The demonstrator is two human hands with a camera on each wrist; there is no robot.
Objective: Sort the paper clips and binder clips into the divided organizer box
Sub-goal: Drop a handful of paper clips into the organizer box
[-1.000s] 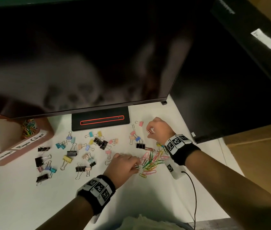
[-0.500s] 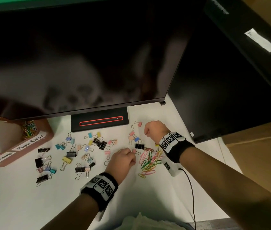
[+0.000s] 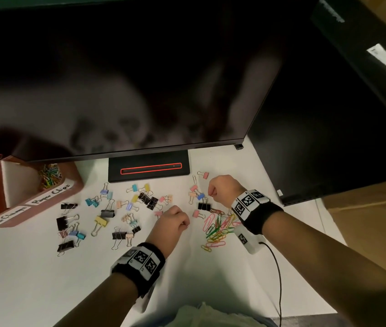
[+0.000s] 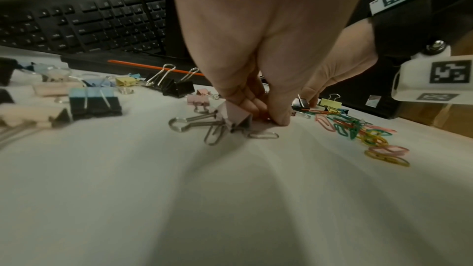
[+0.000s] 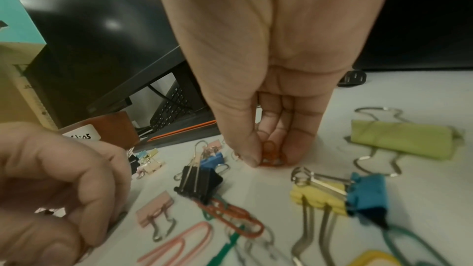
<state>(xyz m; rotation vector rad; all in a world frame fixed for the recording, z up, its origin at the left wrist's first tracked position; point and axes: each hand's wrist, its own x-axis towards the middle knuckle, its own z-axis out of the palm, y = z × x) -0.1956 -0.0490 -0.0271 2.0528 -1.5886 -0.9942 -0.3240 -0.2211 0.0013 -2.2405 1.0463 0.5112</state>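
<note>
Moved: your left hand (image 3: 172, 221), drawn back from the paper clips (image 3: 218, 228), pinches something unidentifiable. Your right hand (image 5: 266, 108) pinches an orange paper clip (image 5: 270, 153) against the table (image 3: 33, 279).

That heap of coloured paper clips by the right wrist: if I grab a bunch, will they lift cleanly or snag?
The paper clip heap looks interlocked, with loops crossing, so a grab will probably drag neighbours along. Thin wire lying flat on the table likely needs a fingertip pinch, like the one the right hand has on an orange clip.
</note>
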